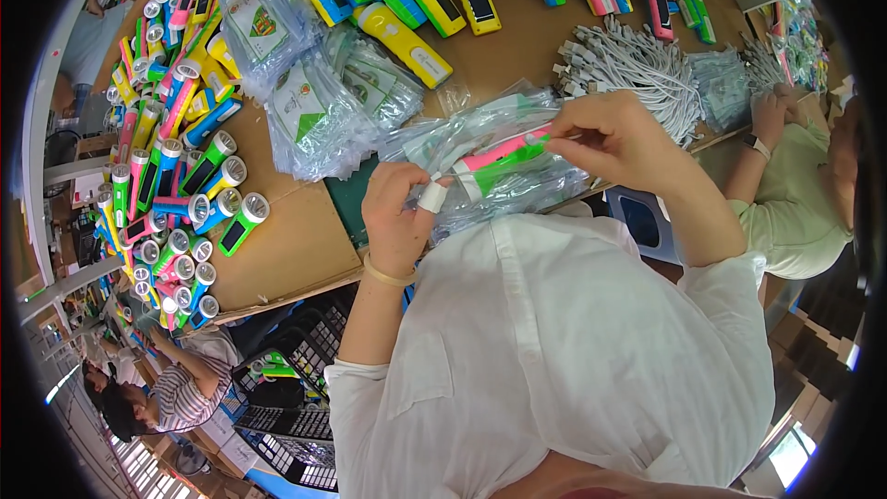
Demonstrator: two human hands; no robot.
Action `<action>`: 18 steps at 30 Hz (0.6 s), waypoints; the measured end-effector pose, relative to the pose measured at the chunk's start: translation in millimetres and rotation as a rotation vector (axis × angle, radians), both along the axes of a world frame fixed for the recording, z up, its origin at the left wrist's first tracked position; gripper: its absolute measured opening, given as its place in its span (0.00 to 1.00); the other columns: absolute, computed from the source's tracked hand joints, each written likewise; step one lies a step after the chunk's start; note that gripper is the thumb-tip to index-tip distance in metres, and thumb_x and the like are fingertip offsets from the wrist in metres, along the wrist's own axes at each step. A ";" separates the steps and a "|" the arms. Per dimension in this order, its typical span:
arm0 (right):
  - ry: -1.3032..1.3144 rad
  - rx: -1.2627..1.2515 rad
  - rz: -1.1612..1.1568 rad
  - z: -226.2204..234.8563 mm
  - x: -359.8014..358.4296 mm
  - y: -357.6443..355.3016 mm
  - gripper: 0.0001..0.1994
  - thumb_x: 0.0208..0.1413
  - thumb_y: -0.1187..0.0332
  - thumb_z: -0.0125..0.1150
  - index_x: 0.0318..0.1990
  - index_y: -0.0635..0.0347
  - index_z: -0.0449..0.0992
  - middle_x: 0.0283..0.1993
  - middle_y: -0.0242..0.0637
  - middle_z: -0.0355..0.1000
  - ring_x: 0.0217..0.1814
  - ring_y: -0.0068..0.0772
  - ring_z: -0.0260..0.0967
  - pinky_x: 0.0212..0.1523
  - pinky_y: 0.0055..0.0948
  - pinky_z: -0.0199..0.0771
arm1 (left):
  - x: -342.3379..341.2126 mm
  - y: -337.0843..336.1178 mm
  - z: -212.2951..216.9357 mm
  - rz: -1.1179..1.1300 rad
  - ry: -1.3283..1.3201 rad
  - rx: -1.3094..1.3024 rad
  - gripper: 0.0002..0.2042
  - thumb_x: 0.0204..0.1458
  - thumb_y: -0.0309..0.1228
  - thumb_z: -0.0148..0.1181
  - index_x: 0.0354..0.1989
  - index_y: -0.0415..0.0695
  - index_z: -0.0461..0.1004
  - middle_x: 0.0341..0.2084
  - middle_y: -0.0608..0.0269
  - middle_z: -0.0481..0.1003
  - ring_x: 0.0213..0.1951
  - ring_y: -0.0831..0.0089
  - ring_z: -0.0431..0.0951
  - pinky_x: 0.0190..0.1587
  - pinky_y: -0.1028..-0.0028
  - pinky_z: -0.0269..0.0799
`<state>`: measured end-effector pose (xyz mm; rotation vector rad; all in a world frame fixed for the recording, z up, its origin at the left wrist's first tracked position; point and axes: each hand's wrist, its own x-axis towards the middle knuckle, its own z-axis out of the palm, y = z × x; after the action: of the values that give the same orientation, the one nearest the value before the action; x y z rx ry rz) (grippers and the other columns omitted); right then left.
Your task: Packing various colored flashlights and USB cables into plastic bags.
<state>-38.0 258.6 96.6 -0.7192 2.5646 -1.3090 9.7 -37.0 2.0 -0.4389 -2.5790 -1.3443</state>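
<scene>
White shirt against table edge

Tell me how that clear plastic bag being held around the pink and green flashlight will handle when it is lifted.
The clear plastic bag looks thin and crinkled, so it is probably floppy. Its glossy film may be slippery in the left hand and right hand. The pink and green flashlight inside likely gives it most of its weight.

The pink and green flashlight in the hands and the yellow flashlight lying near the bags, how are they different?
The pink and green flashlight is inside a clear plastic bag, held by the left hand and right hand. The yellow flashlight lies bare and untouched on the table. Both are long plastic flashlights.
</scene>
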 end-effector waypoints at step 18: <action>0.302 0.057 0.359 -59.0 -20.1 -42.6 0.08 0.51 0.66 0.71 0.37 0.55 0.79 0.31 0.36 0.69 0.29 0.41 0.70 0.28 0.35 0.69 | 19.6 9.6 9.4 0.046 0.079 0.167 0.08 0.47 0.16 0.64 0.36 0.39 0.79 0.33 0.54 0.80 0.34 0.62 0.80 0.39 0.71 0.76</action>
<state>-58.2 216.0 37.6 -1.3823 2.5099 -1.0753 29.4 -27.5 11.4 -0.3933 -2.3761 -1.4803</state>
